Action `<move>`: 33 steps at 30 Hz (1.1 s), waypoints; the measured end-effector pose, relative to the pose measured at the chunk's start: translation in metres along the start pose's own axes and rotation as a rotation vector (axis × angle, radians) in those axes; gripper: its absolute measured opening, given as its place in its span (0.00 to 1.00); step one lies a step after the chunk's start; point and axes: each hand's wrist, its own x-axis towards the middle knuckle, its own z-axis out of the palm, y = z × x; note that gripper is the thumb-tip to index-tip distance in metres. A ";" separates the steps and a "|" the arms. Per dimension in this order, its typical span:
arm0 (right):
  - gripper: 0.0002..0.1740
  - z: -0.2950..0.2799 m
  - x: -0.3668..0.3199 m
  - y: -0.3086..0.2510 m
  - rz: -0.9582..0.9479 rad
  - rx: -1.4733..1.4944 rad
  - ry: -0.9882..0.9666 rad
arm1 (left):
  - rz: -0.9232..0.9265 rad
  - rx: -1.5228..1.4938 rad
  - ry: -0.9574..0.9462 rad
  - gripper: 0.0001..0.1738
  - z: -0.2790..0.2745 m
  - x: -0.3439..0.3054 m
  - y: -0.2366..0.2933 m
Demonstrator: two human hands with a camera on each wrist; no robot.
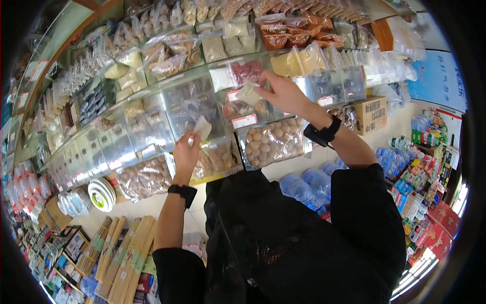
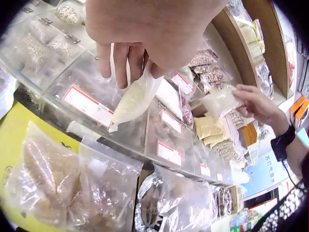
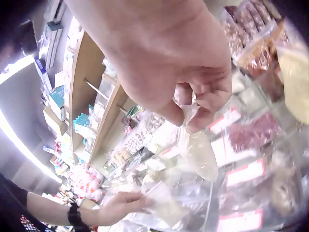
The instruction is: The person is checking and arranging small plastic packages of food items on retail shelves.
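Observation:
My left hand (image 1: 187,152) pinches the top of a small clear bag of pale contents (image 2: 133,101), which hangs below the fingers over the clear-lidded bins. Further right, my right hand (image 1: 283,93) pinches a similar small bag of whitish contents (image 3: 199,152) between thumb and fingertips. In the head view this bag (image 1: 249,94) overlaps a bin with a red-edged label (image 1: 244,121). Behind the right hand lie a bag of dark red pieces (image 1: 246,72) and a white bag (image 1: 221,79). Both hands are above the bins, apart from each other.
Large bags of round brown nuts or dried goods (image 1: 273,142) stand along the front of the bins. Yellow bags (image 1: 298,61) and reddish packets (image 1: 291,35) fill the back rows. A cardboard box (image 1: 371,114) and water bottles (image 1: 306,187) stand on the right.

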 end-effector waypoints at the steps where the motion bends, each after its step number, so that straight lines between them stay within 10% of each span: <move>1: 0.20 0.021 0.000 0.002 0.003 0.074 -0.007 | 0.011 -0.046 0.044 0.19 0.002 0.002 -0.001; 11: 0.21 0.187 0.025 0.010 0.163 0.535 -0.113 | -0.159 -0.263 -0.091 0.23 0.012 0.016 -0.005; 33: 0.14 0.176 0.021 -0.020 -0.079 0.282 -0.078 | 0.093 -0.190 -0.239 0.22 0.003 0.025 -0.004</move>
